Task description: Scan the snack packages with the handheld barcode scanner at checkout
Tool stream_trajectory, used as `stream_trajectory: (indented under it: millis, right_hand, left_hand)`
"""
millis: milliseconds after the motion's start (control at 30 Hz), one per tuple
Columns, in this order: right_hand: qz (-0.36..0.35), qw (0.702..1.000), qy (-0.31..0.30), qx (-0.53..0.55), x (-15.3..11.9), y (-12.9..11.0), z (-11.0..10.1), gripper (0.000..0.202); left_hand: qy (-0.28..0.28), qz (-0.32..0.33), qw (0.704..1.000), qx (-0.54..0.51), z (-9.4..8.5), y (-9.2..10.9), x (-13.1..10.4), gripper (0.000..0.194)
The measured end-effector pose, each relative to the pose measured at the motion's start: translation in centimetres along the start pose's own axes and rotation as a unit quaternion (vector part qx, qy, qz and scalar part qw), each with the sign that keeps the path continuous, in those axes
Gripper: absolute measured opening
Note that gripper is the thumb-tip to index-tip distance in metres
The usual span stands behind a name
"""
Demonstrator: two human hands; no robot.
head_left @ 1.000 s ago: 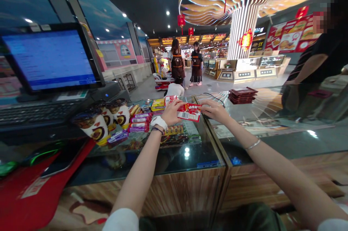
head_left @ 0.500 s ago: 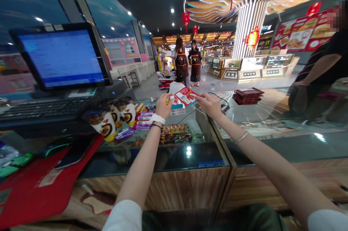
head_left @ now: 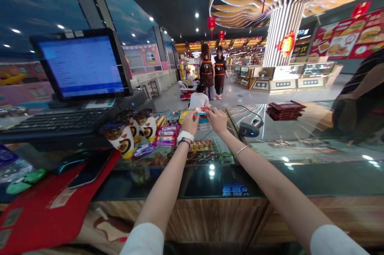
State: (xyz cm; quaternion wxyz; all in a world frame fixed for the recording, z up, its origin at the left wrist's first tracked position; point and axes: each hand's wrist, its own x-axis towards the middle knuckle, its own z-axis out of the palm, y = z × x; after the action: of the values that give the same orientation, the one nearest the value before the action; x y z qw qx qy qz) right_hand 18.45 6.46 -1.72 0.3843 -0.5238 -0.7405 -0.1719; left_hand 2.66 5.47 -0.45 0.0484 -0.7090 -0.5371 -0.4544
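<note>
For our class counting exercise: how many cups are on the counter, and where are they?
3: the front cup; the middle cup, partly hidden behind it; the right cup, left of the stacked purple packets. More could be hidden behind them.

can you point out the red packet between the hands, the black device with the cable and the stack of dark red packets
Red packet (head_left: 202, 109): head view, middle of its visible part
Black device (head_left: 249, 129): head view, its body
Stack of dark red packets (head_left: 284, 111): head view, middle of the pile
</note>
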Motion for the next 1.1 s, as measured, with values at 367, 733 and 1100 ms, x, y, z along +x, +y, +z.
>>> stream_trajectory:
  millis: [367,733,1100]
  right_hand:
    - [0.028,0.995,-0.05,0.076,-1.9,-0.6,0.1,0.036]
    - [0.075,0.989,-0.03,0.122,-2.2,-0.1,0.9,0.037]
    - [0.062,0.983,-0.048,0.168,-2.2,0.0,1.7,0.05]
  left_hand:
    - [-0.024,-0.035,0.998,0.048,0.0,-1.2,-0.9,0.018]
    - [-0.006,-0.002,0.995,0.095,-0.3,-1.3,-1.1,0.014]
    - [-0.037,-0.026,0.993,0.114,-0.4,-1.1,-1.3,0.026]
